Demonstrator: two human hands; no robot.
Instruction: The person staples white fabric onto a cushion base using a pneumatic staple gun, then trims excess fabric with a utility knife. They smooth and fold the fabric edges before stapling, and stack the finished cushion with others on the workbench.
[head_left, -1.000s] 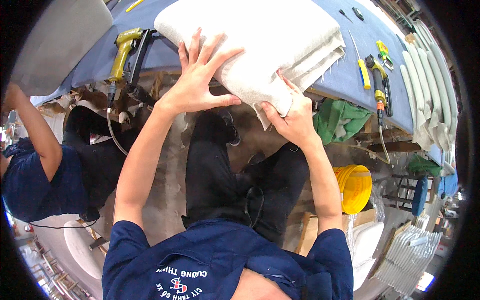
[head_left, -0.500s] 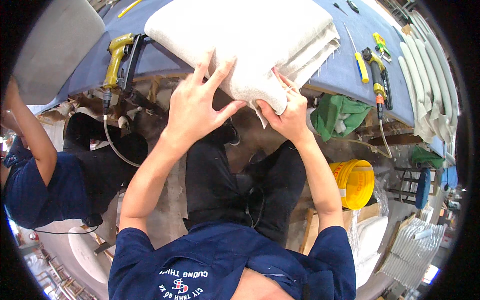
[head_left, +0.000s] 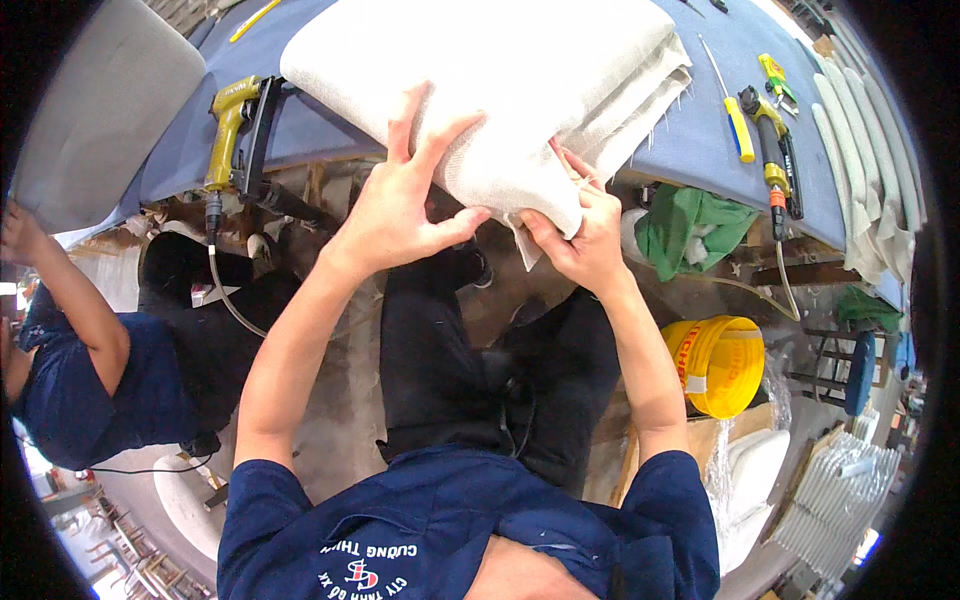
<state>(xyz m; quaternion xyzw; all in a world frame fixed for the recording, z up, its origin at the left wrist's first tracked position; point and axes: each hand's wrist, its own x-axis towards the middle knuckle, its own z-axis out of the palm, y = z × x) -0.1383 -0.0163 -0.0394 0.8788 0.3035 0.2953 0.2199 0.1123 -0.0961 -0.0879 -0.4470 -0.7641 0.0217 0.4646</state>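
Note:
A pale cushion wrapped in off-white fabric (head_left: 500,70) lies at the table's near edge, its near corner reaching past it. My left hand (head_left: 410,190) rests on the corner's left side, fingers spread and thumb stretched toward the edge. At the right side of the same corner, my right hand (head_left: 590,235) pinches the fabric between thumb and fingers; some of its fingers are hidden behind the folds. A loose fabric tip hangs below the corner, and frayed edges stick out at the cushion's right.
Staple guns lie left (head_left: 232,130) and right (head_left: 768,140) on the blue-covered table (head_left: 320,125), with hoses attached. A screwdriver (head_left: 738,130) and green cutter (head_left: 776,80) are at the right. Below sit a green bag (head_left: 690,230) and yellow bucket (head_left: 735,365). A co-worker (head_left: 100,360) handles a grey panel (head_left: 110,110).
My hands keep nearly the same hold on the corner, with slight finger shifts. The view has shifted slightly. At left, the co-worker's arm and the grey panel have moved a little.

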